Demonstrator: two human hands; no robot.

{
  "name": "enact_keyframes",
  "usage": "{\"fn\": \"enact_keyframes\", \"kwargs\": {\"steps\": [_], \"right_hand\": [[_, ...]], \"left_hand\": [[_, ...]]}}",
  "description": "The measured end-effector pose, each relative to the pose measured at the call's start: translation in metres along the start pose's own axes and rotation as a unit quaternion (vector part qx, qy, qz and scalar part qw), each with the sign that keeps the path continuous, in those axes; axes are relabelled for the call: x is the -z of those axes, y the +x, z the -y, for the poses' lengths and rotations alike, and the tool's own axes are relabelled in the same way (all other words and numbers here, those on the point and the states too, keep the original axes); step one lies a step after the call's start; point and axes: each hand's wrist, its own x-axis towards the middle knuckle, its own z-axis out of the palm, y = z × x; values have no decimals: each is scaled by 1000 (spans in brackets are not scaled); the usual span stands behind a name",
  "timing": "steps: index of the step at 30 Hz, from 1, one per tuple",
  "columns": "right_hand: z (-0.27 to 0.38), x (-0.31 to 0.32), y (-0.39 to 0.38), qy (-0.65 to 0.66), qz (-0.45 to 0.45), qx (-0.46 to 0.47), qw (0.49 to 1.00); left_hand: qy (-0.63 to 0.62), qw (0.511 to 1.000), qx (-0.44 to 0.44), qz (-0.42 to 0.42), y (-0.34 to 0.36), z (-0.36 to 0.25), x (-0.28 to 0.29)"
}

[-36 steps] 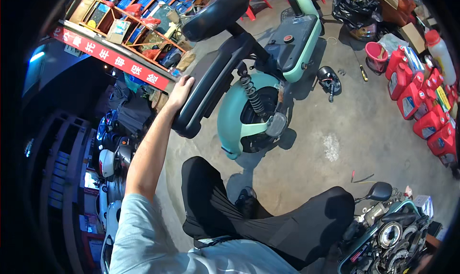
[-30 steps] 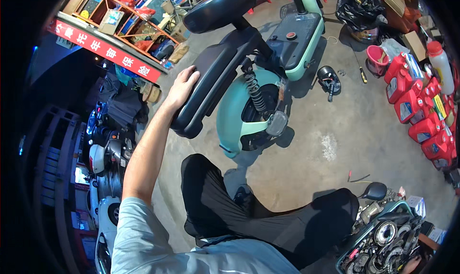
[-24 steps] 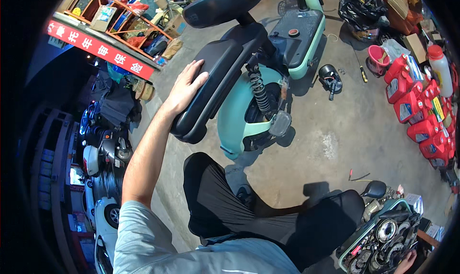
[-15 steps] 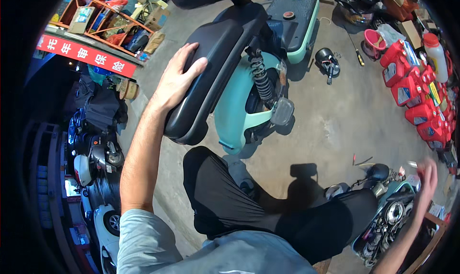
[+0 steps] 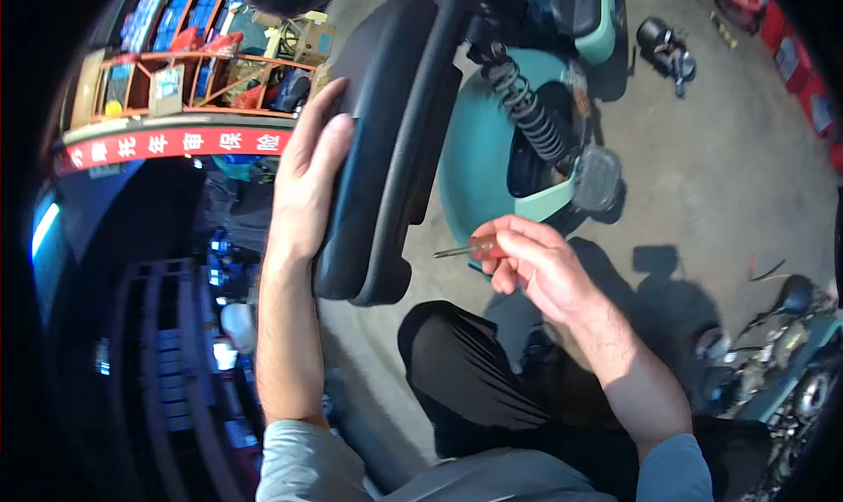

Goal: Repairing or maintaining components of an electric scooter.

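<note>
My left hand [image 5: 307, 177] lies against the left side of a scooter's black seat [image 5: 386, 124], its fingers stretched out and the thumb apart. In my right hand [image 5: 549, 265] is a short screwdriver [image 5: 486, 248] with a red, partly see-through handle. Its thin metal shaft points left, toward the lower end of the seat but apart from it. Beyond that hand is the scooter's pale green rear fender [image 5: 474, 168]. A coil-spring shock absorber [image 5: 531, 111] stands beside the fender, with a grey reflector-like piece [image 5: 597, 179] near its lower end.
A dark motor-like part [image 5: 666, 50] lies on the concrete floor at the far right, near red jugs [image 5: 803, 80]. A bin of metal parts [image 5: 812, 397] stands at the lower right. Orange shelving [image 5: 198, 58] and a red banner [image 5: 202, 142] are at the left.
My right hand has come from the parts bin at the right to the scooter and now holds the screwdriver. My left hand stays on the seat. The view has turned left.
</note>
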Motion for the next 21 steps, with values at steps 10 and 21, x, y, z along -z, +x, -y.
{"fn": "enact_keyframes", "kwargs": {"steps": [10,21], "right_hand": [[-75,4,32,197,91,72,973],[-90,-12,49,147,133,141,970]], "left_hand": [[18,995,-34,-88,-7,12,11],[427,865,-248,-86,-15,12,12]]}}
